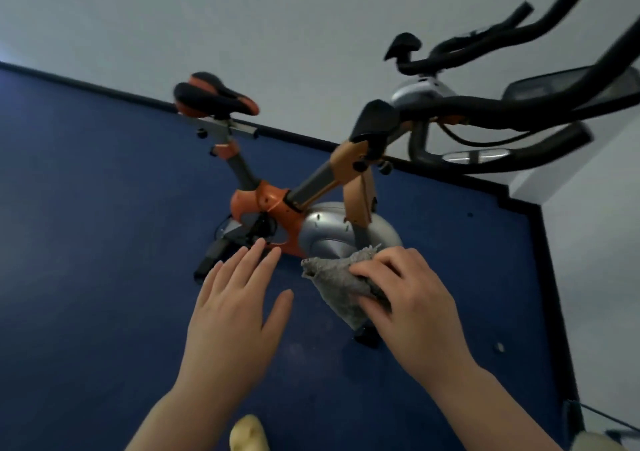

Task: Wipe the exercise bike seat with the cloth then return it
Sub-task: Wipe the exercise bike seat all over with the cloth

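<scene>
— What do we hold now?

— In our right hand (412, 298) we hold the grey cloth (337, 284). The fingers are curled over its top and the thumb presses from below, so the cloth is bunched in the grip, and one loose corner hangs down under the hand.

— And the other hand?

— Our left hand (235, 308) holds nothing. It is flat, palm down, with the fingers spread and stretched forward, just beside the cloth but not touching it.

— Where is the seat?

— The seat (213, 97), black with orange edges, is farther from us, up and to the left of both hands, well apart from the cloth. It sits on top of its post on the exercise bike (294, 215).

— What is directly behind the hands?

— The silver flywheel cover (332, 232) of the bike, partly hidden by the cloth. The black handlebars (485, 111) reach to the right. The bike stands on a dark blue floor (86, 242), near a pale wall (242, 17).
</scene>
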Action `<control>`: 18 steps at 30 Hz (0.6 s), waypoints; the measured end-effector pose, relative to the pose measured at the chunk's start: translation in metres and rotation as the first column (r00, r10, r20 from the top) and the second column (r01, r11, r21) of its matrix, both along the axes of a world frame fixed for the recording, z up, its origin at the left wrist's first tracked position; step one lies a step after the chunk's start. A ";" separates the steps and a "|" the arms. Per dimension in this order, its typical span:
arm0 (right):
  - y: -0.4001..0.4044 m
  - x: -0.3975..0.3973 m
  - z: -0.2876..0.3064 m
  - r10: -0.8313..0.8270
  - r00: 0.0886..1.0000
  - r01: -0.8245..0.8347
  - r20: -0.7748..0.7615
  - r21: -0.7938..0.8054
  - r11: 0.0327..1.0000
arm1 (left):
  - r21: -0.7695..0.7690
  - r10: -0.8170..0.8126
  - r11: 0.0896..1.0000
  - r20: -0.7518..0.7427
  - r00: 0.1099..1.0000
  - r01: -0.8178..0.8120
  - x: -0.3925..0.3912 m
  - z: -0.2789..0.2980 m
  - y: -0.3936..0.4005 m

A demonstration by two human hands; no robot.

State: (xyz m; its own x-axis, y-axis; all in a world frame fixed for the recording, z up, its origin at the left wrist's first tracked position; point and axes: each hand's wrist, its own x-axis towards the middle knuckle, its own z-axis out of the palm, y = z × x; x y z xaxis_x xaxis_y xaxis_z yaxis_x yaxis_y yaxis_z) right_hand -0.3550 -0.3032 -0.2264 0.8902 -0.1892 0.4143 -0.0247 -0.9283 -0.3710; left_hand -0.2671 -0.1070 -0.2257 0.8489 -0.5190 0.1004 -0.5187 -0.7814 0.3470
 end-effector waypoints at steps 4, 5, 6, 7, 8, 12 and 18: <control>0.052 0.047 0.001 0.068 0.998 -0.068 -0.014 0.022 0.997 | -0.011 0.078 0.997 0.008 0.997 -0.078 0.037 0.004 0.058; 0.064 0.059 0.000 0.088 0.996 -0.088 -0.017 0.019 0.996 | -0.016 0.097 0.995 0.003 0.995 -0.097 0.048 0.004 0.071; 0.076 0.071 -0.001 0.105 0.994 -0.104 -0.022 0.017 0.994 | -0.020 0.112 0.994 -0.009 0.994 -0.112 0.058 0.004 0.083; 0.087 0.083 -0.002 0.115 0.993 -0.114 -0.028 0.019 0.993 | -0.018 0.119 0.993 -0.019 0.993 -0.120 0.069 0.004 0.095; 0.099 0.095 -0.004 0.119 0.993 -0.118 -0.028 0.027 0.993 | -0.010 0.119 0.993 -0.021 0.993 -0.119 0.080 0.003 0.106; 0.136 0.138 -0.003 0.115 0.993 -0.114 -0.005 0.060 0.992 | 0.022 0.108 0.994 0.003 0.994 -0.108 0.121 0.002 0.139; 0.151 0.192 0.004 0.117 0.993 -0.117 0.012 0.013 0.993 | -0.011 0.141 0.990 -0.006 0.990 -0.141 0.166 0.003 0.164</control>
State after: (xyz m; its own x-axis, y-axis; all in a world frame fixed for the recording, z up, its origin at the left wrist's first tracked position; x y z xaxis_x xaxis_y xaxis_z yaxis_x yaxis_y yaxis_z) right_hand -0.1633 -0.1522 -0.2221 0.9017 -0.0895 0.4229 0.0885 -0.9194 -0.3832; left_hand -0.1011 0.0575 -0.2222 0.9141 -0.3929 0.1006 -0.4016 -0.8426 0.3588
